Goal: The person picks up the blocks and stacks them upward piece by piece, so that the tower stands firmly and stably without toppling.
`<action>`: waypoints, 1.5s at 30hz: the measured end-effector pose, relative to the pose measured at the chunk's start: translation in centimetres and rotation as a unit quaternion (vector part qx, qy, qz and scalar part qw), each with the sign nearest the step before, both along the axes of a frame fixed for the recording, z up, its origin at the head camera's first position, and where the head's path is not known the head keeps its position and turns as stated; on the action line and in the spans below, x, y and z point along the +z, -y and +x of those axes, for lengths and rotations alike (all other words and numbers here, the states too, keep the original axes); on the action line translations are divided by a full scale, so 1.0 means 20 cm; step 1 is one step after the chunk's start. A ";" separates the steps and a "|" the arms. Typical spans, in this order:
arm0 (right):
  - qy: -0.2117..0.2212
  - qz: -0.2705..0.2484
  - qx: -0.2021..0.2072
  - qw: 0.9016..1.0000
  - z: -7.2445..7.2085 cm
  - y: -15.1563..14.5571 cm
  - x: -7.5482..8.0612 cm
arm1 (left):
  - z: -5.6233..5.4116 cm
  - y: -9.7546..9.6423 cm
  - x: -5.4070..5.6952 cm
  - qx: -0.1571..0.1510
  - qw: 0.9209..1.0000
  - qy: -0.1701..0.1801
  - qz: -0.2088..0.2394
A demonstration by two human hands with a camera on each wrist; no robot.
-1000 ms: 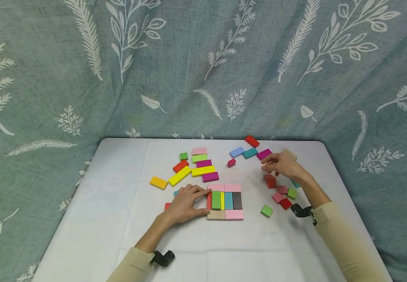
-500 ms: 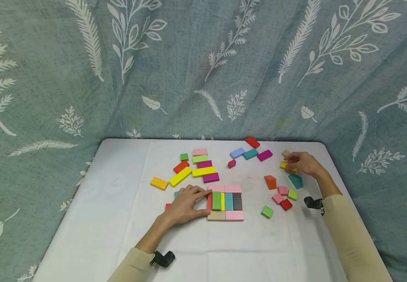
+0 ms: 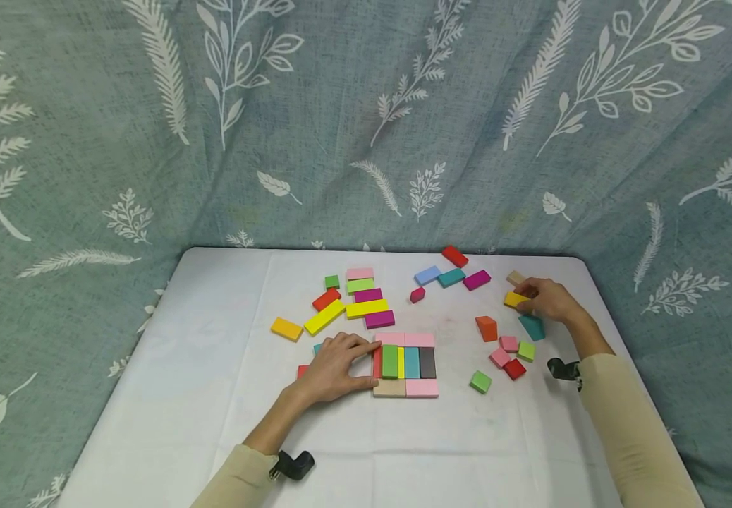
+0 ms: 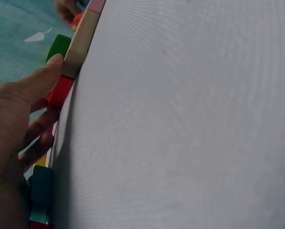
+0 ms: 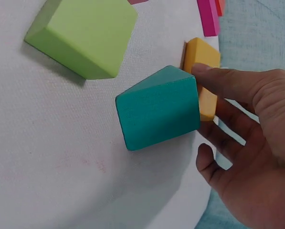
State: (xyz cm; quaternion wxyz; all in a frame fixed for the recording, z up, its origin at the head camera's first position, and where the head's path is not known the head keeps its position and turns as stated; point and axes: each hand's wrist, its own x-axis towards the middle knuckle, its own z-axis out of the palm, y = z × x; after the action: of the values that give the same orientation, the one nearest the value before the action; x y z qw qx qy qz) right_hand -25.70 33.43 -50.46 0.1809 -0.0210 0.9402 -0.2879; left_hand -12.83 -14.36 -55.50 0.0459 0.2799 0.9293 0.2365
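My left hand [image 3: 334, 370] rests at the left side of a flat block rectangle, its thumb and index finger touching the corners. The rectangle has pink blocks [image 3: 422, 388], a tan block [image 3: 389, 388], a red block [image 4: 62, 91], and green [image 3: 389, 362], yellow, teal and dark grey blocks inside. At the table's right, my right hand [image 3: 550, 299] pinches a yellow block [image 5: 202, 52] between thumb and fingers, the block low at the tabletop. A teal angled block [image 5: 159, 112] lies just in front of that hand, and a tan block [image 3: 515, 278] lies behind it.
Loose pink, red and green blocks [image 3: 480, 382] lie between the rectangle and my right arm, near an orange block [image 3: 486, 329]. Blue, teal, purple and red blocks [image 3: 454, 256] lie at the back. Several more, including yellow blocks [image 3: 324, 317], lie behind my left hand.
My right hand has moved right, from above the orange block to the yellow block, and now pinches it. My left hand has stayed at the rectangle.
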 end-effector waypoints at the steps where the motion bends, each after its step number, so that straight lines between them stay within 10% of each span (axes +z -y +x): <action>1: 0.000 -0.003 -0.001 1.000 0.00 0.00 0.00 | 0.00 0.00 0.00 -0.001 1.000 0.000 0.001; 30: -0.094 -0.077 0.054 0.991 0.14 0.32 0.15 | 0.00 0.00 0.00 0.000 1.000 -0.001 0.011; 45: 0.023 -0.230 0.051 0.972 0.36 0.63 0.06 | 0.00 0.00 -0.01 0.001 1.000 -0.004 0.000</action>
State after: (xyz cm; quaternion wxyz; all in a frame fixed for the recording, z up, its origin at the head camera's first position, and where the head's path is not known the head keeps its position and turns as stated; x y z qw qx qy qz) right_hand -18.58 20.73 -49.30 0.2071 -0.1038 0.8421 -0.4870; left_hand -12.89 -14.33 -55.74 0.0422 0.2796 0.9298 0.2354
